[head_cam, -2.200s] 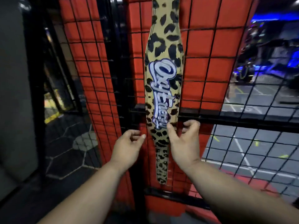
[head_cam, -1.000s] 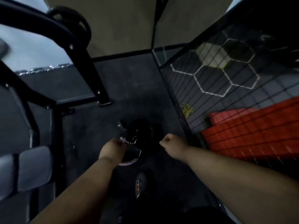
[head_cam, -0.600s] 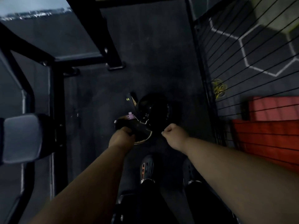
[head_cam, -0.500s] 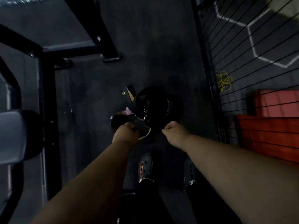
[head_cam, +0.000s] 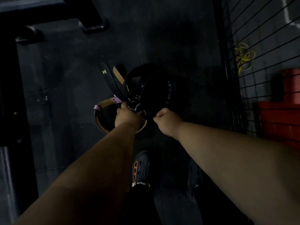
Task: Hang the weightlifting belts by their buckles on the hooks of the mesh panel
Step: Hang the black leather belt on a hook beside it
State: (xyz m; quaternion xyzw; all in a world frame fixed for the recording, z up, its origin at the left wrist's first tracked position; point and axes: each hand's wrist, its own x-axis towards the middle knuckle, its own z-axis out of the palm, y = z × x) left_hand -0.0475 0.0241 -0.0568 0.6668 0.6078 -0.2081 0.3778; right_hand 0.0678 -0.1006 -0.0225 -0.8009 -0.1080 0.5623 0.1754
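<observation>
I look down at a pile of belts on the dark floor. My left hand (head_cam: 128, 116) grips the metal buckle (head_cam: 136, 109) of a coiled black belt (head_cam: 155, 93). My right hand (head_cam: 166, 121) is curled in a fist against that belt's near edge and seems to pinch it. Under my left hand lies a brown leather belt (head_cam: 101, 123) with a lilac strap (head_cam: 115, 100). A black strap with a green logo (head_cam: 105, 72) and a tan strap (head_cam: 117, 76) stick out behind. The mesh panel (head_cam: 243, 38) stands at the right; no hooks are in view.
A black rack frame (head_cam: 9, 82) and its foot (head_cam: 92, 21) fill the left and top. Behind the mesh lie a yellow band (head_cam: 243, 56) and red blocks (head_cam: 279, 117). My shoes (head_cam: 140, 168) stand just below the pile.
I turned from the hung leopard-print belt down to the floor pile. My left hand reached in and took hold of the black belt's buckle; my right fist moved up against the belt.
</observation>
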